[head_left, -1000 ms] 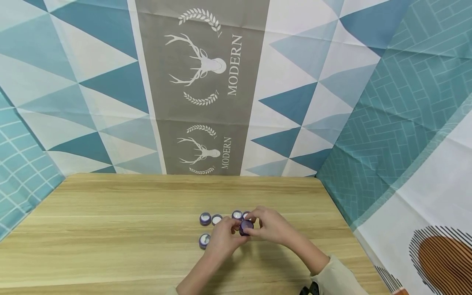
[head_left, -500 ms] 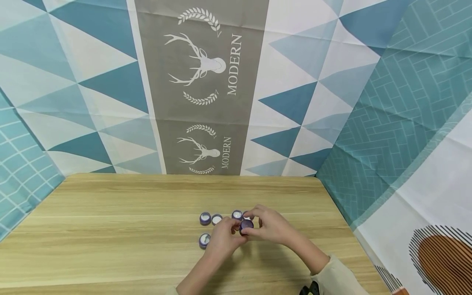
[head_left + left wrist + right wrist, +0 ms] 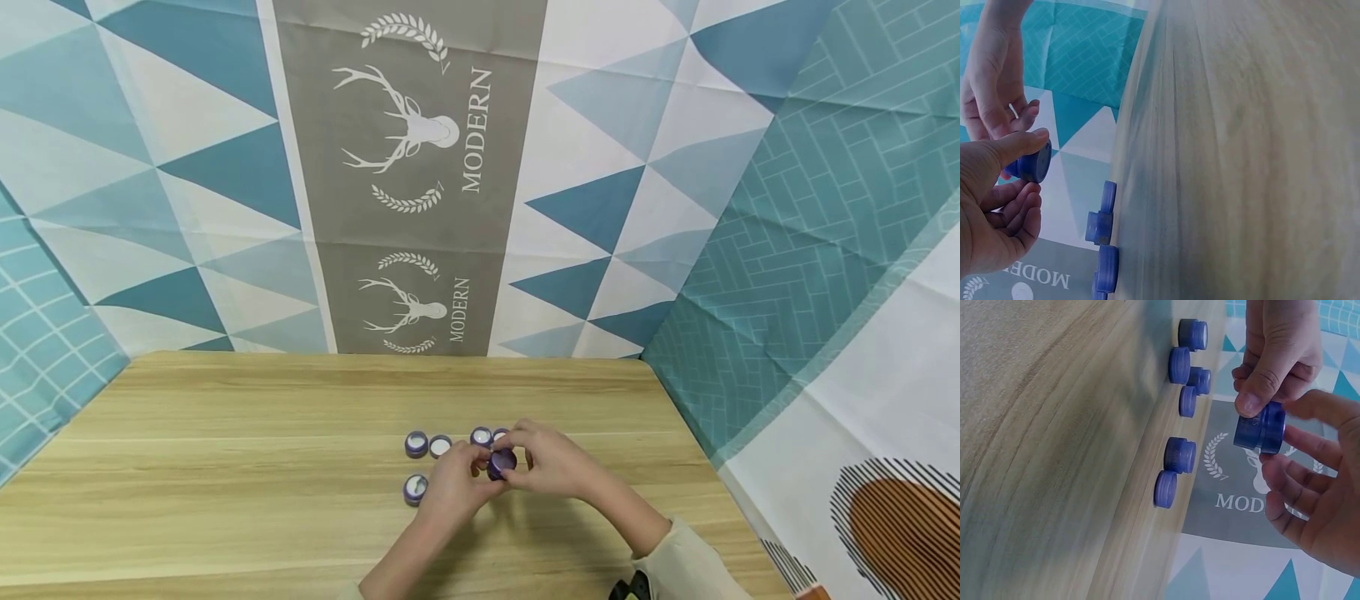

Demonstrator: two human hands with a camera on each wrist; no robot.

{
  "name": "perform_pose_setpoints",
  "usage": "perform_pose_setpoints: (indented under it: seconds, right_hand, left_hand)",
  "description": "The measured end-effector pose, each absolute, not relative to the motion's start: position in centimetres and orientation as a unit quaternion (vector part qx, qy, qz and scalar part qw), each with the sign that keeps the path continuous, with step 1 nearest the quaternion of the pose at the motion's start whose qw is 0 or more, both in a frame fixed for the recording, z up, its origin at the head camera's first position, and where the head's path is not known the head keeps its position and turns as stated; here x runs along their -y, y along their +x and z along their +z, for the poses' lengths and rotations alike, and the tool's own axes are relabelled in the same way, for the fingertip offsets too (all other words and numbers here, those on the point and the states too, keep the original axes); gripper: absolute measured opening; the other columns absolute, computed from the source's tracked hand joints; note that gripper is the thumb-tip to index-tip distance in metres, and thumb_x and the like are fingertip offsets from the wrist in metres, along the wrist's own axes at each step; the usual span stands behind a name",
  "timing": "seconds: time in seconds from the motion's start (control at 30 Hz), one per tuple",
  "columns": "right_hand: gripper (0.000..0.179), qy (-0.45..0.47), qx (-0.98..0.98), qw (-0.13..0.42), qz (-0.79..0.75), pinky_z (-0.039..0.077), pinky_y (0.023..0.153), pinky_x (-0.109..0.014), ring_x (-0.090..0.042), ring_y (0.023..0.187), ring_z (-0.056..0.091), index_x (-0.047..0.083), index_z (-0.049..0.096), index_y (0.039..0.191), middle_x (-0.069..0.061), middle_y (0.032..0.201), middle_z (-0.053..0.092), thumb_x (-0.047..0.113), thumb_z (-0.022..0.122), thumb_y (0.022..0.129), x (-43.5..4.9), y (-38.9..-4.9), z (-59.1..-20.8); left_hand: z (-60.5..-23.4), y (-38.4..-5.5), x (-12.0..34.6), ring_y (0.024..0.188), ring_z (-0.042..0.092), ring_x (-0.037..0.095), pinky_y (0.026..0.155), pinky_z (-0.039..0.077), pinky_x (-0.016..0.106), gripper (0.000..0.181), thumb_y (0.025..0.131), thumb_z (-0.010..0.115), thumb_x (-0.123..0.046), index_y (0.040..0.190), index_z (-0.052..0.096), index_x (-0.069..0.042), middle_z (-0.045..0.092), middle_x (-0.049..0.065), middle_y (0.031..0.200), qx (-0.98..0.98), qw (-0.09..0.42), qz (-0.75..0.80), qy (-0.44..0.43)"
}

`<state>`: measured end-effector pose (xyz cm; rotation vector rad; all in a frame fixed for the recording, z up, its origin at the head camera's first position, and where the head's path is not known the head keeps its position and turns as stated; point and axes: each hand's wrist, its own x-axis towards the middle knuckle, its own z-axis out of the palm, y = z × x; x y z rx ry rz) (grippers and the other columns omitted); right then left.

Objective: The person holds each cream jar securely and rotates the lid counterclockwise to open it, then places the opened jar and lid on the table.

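A small purple jar (image 3: 1249, 431) is held up over the table between both hands, its round end facing up in the head view. My left hand (image 3: 450, 490) pinches one end of it, with the thumb across the side in the right wrist view. At the other end, the fingertips and thumb of my right hand (image 3: 553, 460) grip the rim. Just beyond the hands stand an open purple jar (image 3: 482, 437) with a pale inside and a purple lid (image 3: 1165, 489) beside it. The left hand partly covers another open jar (image 3: 415, 489).
Farther left on the wooden table (image 3: 225, 483) are one more open jar (image 3: 416, 444) and a pale-lined lid (image 3: 440, 447). Patterned cloth (image 3: 420, 167) hangs behind the table's back edge, and more cloth (image 3: 825, 333) hangs along the right side.
The held jar's upper face has tilted slightly, and the right fingers and thumb have shifted a little round its rim. The left hand and the jars on the table stay in place.
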<state>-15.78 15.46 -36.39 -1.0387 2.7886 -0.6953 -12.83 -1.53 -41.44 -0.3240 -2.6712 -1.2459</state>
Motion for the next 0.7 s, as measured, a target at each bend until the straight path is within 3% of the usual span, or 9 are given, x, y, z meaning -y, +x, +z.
perform_pose_setpoints:
  seconds: [0.23,0.43,0.7]
  right_hand:
    - [0.041,-0.326,-0.914,0.029,-0.242,0.042,0.056,-0.018,-0.004,0.065,0.046,0.014,0.063,0.116,0.004,0.099,0.059,0.039,0.067,0.083,-15.44,-15.8,-36.58]
    - [0.034,-0.317,-0.919,0.025,-0.233,0.041,0.056,-0.017,-0.006,0.066,0.047,0.012,0.067,0.109,0.005,0.093,0.058,0.032,0.07,0.082,-15.4,-15.76,-36.47]
    - [0.03,-0.341,-0.911,0.042,-0.228,0.043,0.058,-0.016,-0.009,0.069,0.05,0.016,0.068,0.11,0.0,0.098,0.059,0.021,0.07,0.08,-15.46,-15.8,-36.25]
  left_hand:
    - [-41.41,-12.95,1.56,0.073,0.052,0.009,0.063,0.045,0.019,0.026,0.066,0.079,-0.02,0.088,0.071,-0.009,0.06,0.002,0.08,0.896,0.094,-0.42,-0.113]
    - [-41.28,-12.87,1.51,0.072,0.049,0.009,0.061,0.041,0.019,0.025,0.067,0.08,-0.025,0.086,0.071,-0.012,0.06,0.002,0.079,0.899,0.084,-0.416,-0.11]
    - [-41.12,-12.66,1.54,0.073,0.05,0.01,0.061,0.042,0.019,0.03,0.069,0.08,-0.03,0.088,0.07,-0.01,0.06,0.002,0.082,0.899,0.074,-0.42,-0.105]
